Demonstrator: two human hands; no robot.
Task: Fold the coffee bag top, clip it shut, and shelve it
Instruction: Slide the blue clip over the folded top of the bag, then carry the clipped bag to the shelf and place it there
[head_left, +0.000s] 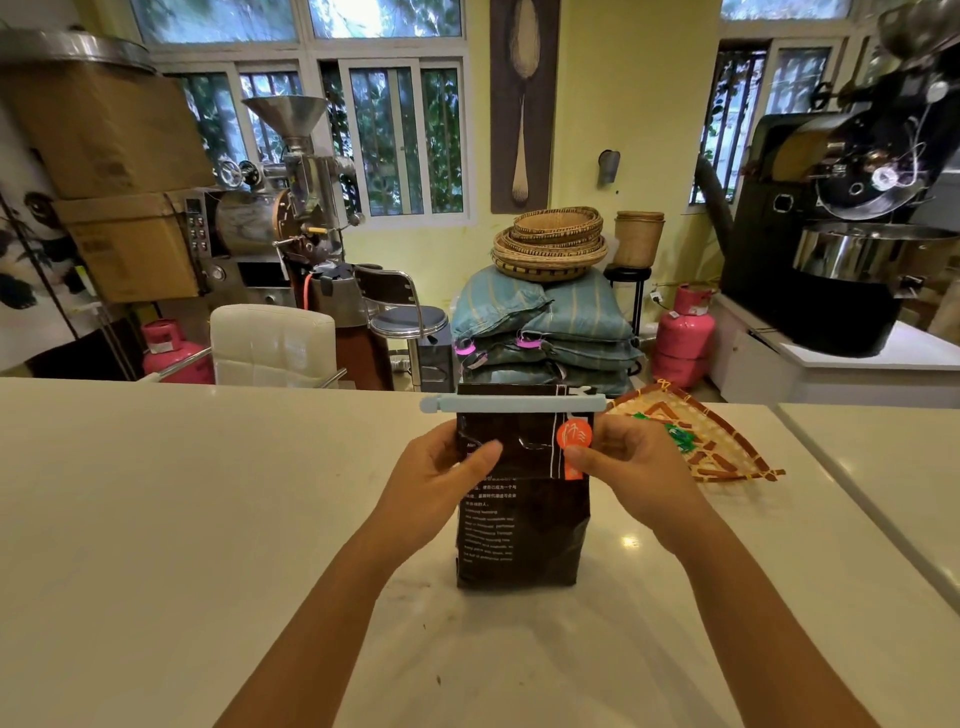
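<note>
A black coffee bag (522, 525) with white print and an orange round label stands upright on the white counter (208, 519). A long pale blue clip (511, 403) lies across the bag just below its top edge. My left hand (441, 473) grips the bag's upper left side, thumb on the front. My right hand (631, 467) holds the upper right side, thumb beside the orange label. Neither hand touches the clip.
A woven fan-shaped tray (696, 441) lies on the counter right of the bag. A white chair back (272, 343) stands past the counter's far edge. Behind are stacked sacks (545, 332), baskets, pink gas cylinders (683, 332) and coffee roasters (852, 218).
</note>
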